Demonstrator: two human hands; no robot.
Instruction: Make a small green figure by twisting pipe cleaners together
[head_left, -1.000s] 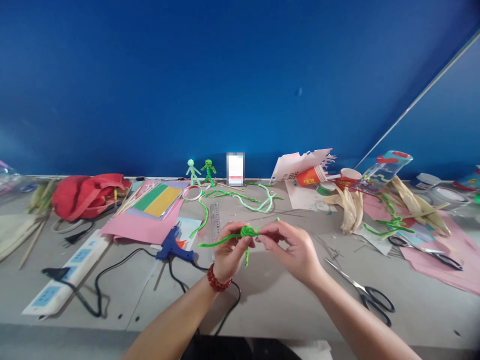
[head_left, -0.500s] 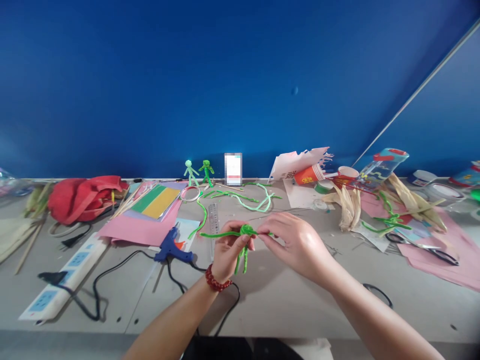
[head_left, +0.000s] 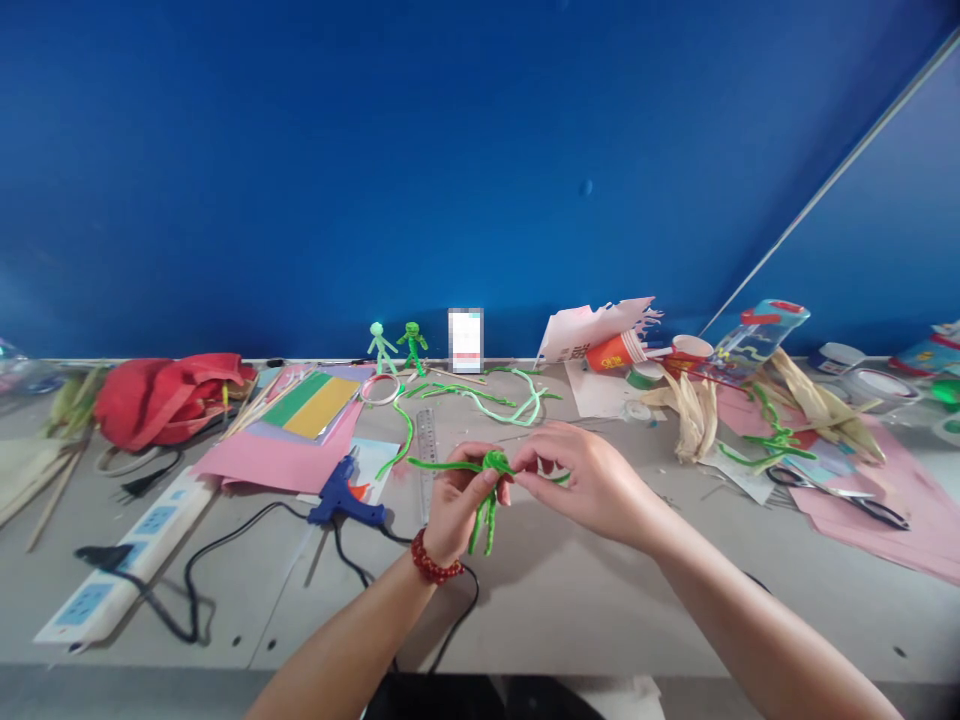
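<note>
Green stem bundle (head_left: 495,463), lower centre of frame: left hand (head_left: 456,502) pinches its wound middle, right hand (head_left: 589,480) 1 strand (head_left: 561,478). Step judged as winding; next turn calls for steady left hold.

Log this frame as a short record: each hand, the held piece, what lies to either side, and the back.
Left hand: grips a green pipe-cleaner piece; red bracelet on wrist
Right hand: fingertips pinched at the piece's right side
Piece: knotted middle, one strand out left, strands hanging below
Left side: blue glue gun, white power strip
Right side: scissors
Back: light green figure and darker green figure, both upright
</note>
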